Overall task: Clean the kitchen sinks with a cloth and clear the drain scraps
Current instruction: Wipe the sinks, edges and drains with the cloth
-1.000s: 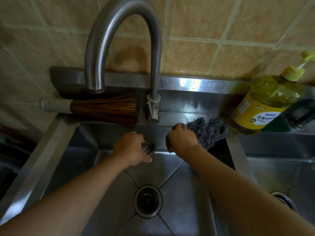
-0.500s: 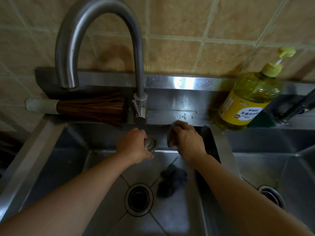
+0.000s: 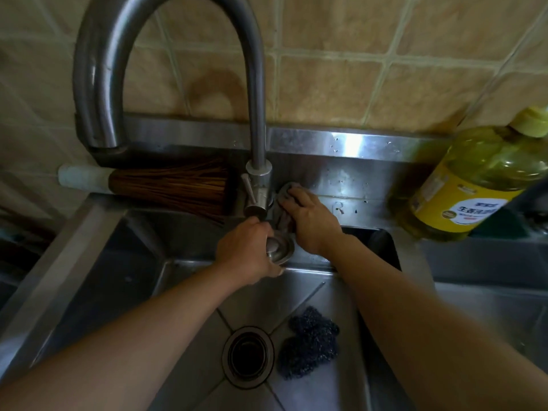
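My right hand [image 3: 311,221] presses a grey cloth [image 3: 285,194] against the steel ledge right beside the base of the faucet [image 3: 257,179]. My left hand [image 3: 246,250] grips a round metal drain stopper [image 3: 280,252] above the back of the left sink [image 3: 142,280]. The open drain [image 3: 248,356] lies at the sink's bottom. A dark steel-wool scourer [image 3: 310,342] lies just right of the drain.
A brown bristle brush [image 3: 169,185] lies on the ledge left of the faucet. A yellow dish-soap bottle [image 3: 471,185] stands on the ledge at the right. The second sink [image 3: 489,307] lies to the right, past the divider. Tiled wall behind.
The scourer fell from the ledge into the left sink. My right hand moved up and left with the cloth to the faucet base. My left hand kept the stopper.
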### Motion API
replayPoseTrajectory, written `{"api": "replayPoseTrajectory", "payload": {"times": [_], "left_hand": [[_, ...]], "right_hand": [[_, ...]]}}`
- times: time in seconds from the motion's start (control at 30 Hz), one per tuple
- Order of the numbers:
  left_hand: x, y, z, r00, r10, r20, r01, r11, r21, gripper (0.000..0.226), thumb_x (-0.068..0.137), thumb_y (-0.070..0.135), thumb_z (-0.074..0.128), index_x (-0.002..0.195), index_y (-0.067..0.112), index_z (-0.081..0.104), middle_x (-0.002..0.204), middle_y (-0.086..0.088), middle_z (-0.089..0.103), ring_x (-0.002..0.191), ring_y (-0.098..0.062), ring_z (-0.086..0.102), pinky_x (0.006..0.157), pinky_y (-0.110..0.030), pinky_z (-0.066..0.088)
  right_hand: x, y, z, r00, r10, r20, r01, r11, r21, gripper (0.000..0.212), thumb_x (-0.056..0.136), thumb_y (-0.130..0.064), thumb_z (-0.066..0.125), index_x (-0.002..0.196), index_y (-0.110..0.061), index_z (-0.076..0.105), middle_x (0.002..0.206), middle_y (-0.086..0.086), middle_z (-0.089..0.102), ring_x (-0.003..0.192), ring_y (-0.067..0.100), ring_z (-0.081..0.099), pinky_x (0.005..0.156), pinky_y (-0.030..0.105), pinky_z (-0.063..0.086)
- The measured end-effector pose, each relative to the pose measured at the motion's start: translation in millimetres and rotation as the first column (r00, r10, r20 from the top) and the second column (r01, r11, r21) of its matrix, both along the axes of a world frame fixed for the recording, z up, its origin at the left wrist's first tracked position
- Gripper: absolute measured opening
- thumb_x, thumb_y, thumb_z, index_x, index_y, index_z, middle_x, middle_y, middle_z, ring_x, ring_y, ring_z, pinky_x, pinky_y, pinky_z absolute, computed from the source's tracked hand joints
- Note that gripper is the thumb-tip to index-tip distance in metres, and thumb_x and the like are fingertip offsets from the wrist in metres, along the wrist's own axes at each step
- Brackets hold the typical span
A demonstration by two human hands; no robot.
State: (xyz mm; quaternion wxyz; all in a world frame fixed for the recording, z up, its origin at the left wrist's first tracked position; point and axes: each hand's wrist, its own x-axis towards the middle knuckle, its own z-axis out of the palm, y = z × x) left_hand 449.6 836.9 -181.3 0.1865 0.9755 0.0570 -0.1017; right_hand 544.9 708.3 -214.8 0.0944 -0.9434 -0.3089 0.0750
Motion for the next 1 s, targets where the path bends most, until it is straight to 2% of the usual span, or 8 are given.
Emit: {"api": "replayPoseTrajectory", "payload": {"times": [0.2, 0.33, 0.47, 0.67, 0.73, 0.83, 1.0], "left_hand": [[0, -3, -2, 1.000, -0.004, -0.013, 0.004, 1.000, -0.007, 0.062, 0.060, 0.043, 0.084, 0.112, 0.022, 0.058, 0.112, 0.004, 0.051, 0.102, -0.017, 0.054, 0.082, -0.033, 0.049], [5, -14, -2, 0.999, -0.033, -0.010, 0.032, 0.999, -0.021, 0.059, 0.060, 0.043, 0.084, 0.109, 0.022, 0.058, 0.111, 0.006, 0.051, 0.101, -0.015, 0.054, 0.078, -0.029, 0.047], [13, -28, 0, 0.997, -0.072, 0.008, 0.072, 0.996, -0.043, 0.056, 0.059, 0.042, 0.084, 0.105, 0.022, 0.058, 0.104, 0.007, 0.050, 0.096, -0.014, 0.054, 0.077, -0.029, 0.047], [26, -38, 4, 0.993, -0.115, 0.028, 0.116, 0.993, -0.016, 0.055, 0.059, 0.044, 0.084, 0.103, 0.023, 0.059, 0.099, 0.008, 0.048, 0.093, -0.014, 0.053, 0.072, -0.028, 0.044], [29, -41, 4, 0.993, -0.114, 0.031, 0.115, 0.993, -0.014, 0.055, 0.059, 0.045, 0.084, 0.103, 0.023, 0.059, 0.101, 0.007, 0.049, 0.091, -0.013, 0.053, 0.070, -0.026, 0.042], [33, -46, 6, 0.994, -0.112, 0.011, 0.112, 0.994, 0.005, 0.056, 0.059, 0.046, 0.084, 0.104, 0.024, 0.059, 0.102, 0.007, 0.050, 0.094, -0.016, 0.055, 0.072, -0.027, 0.042], [37, -53, 13, 0.992, -0.126, 0.013, 0.126, 0.992, 0.018, 0.056, 0.059, 0.046, 0.084, 0.104, 0.024, 0.060, 0.099, 0.007, 0.049, 0.097, -0.018, 0.055, 0.075, -0.028, 0.044]], "right_hand": [[-5, -5, 2, 0.999, -0.051, 0.015, 0.051, 0.999, -0.009, 0.064, 0.090, -0.008, 0.052, 0.148, -0.017, 0.027, 0.157, 0.002, 0.015, 0.145, 0.025, 0.011, 0.116, 0.036, 0.023], [-3, -32, 8, 0.990, -0.138, 0.042, 0.141, 0.987, -0.077, 0.066, 0.085, -0.012, 0.059, 0.145, -0.017, 0.034, 0.154, 0.002, 0.021, 0.141, 0.027, 0.020, 0.113, 0.037, 0.025], [-2, -56, 10, 0.971, -0.226, 0.079, 0.237, 0.953, -0.187, 0.058, 0.086, -0.015, 0.056, 0.141, -0.015, 0.038, 0.150, 0.006, 0.026, 0.134, 0.031, 0.029, 0.108, 0.039, 0.029], [-2, -82, 20, 0.916, -0.396, 0.060, 0.397, 0.874, -0.280, 0.059, 0.086, -0.020, 0.055, 0.140, -0.007, 0.036, 0.147, 0.016, 0.025, 0.135, 0.037, 0.026, 0.107, 0.042, 0.032], [-8, -83, 21, 0.898, -0.432, 0.083, 0.435, 0.847, -0.305, 0.052, 0.090, -0.018, 0.050, 0.138, -0.003, 0.038, 0.142, 0.020, 0.030, 0.129, 0.038, 0.031, 0.104, 0.040, 0.036], [-18, -85, 25, 0.894, -0.434, 0.114, 0.445, 0.824, -0.351, 0.042, 0.094, -0.015, 0.043, 0.134, -0.002, 0.045, 0.135, 0.023, 0.037, 0.125, 0.038, 0.036, 0.100, 0.037, 0.038], [-28, -86, 39, 0.897, -0.438, 0.062, 0.436, 0.851, -0.293, 0.037, 0.094, -0.022, 0.049, 0.129, -0.011, 0.053, 0.129, 0.020, 0.043, 0.120, 0.035, 0.043, 0.090, 0.036, 0.044]]}}
